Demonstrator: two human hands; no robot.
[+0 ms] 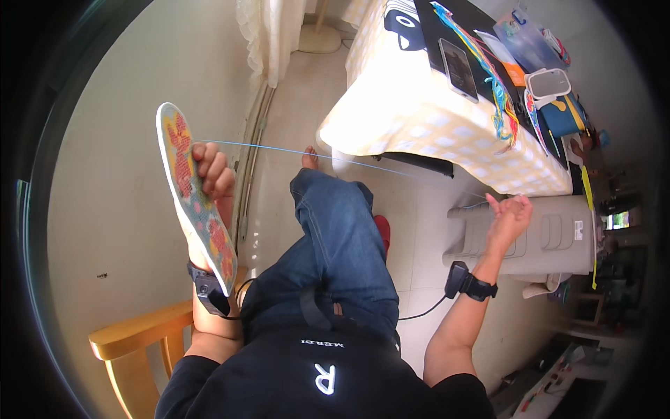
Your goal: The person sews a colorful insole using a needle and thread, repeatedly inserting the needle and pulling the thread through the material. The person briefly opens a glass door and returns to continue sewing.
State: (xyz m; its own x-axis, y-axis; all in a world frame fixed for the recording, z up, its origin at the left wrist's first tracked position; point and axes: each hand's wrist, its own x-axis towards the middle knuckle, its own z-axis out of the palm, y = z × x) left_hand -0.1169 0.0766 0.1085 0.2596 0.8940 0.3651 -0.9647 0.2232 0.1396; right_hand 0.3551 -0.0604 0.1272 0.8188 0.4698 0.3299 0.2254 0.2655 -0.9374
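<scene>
My left hand [213,170] grips a shoe insole [196,201] by its right edge, upright at the left. The insole bears stitched red, yellow and blue-grey flowers and has a white rim. A long blue thread [293,151] runs taut from behind the insole across to my right hand [510,212], which is raised at the right with its fingers closed on the thread's end. Whether a needle is there is too small to tell. Hanks of coloured thread [484,65] lie on the table.
At the upper right, a table with a checked cloth [419,120] holds a phone [459,70], a clear plastic box [528,44] and a blue pouch [562,118]. Grey plastic drawers [555,235] stand below my right hand's side. A wooden chair armrest [141,327] is at the lower left, near the wall.
</scene>
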